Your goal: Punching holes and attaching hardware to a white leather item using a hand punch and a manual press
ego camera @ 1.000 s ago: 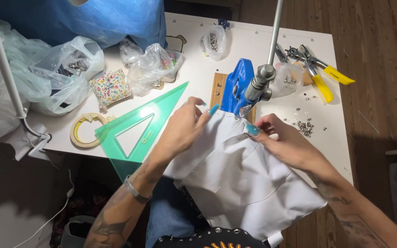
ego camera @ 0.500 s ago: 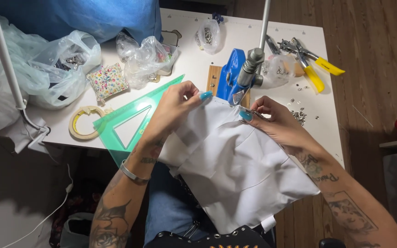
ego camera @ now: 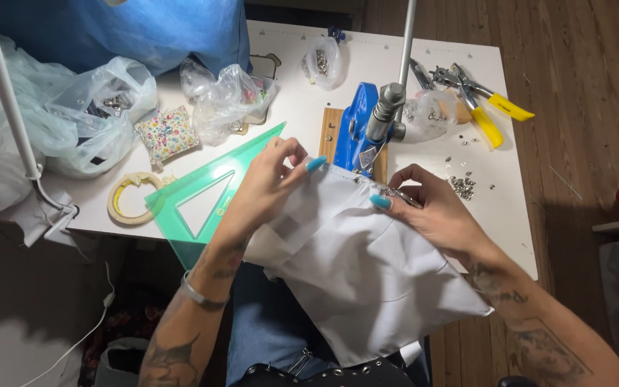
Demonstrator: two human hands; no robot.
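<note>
Clutter on the white table [ego camera: 510, 236]

A green set square [ego camera: 209, 197] lies just left of the fingertips, a ring of tape [ego camera: 129, 201] beyond it and a flowered pincushion [ego camera: 166, 134] above that. Clear plastic bags [ego camera: 227, 100] are heaped farther up and left, against a blue bag [ego camera: 130, 32]. Up and right of the fingertips lie yellow-handled pliers [ego camera: 478, 100] and a small bag of metal pieces [ego camera: 430, 113]; loose metal snaps [ego camera: 463, 186] are scattered just right of them. A white pole [ego camera: 5, 86] slants at far left.
</note>
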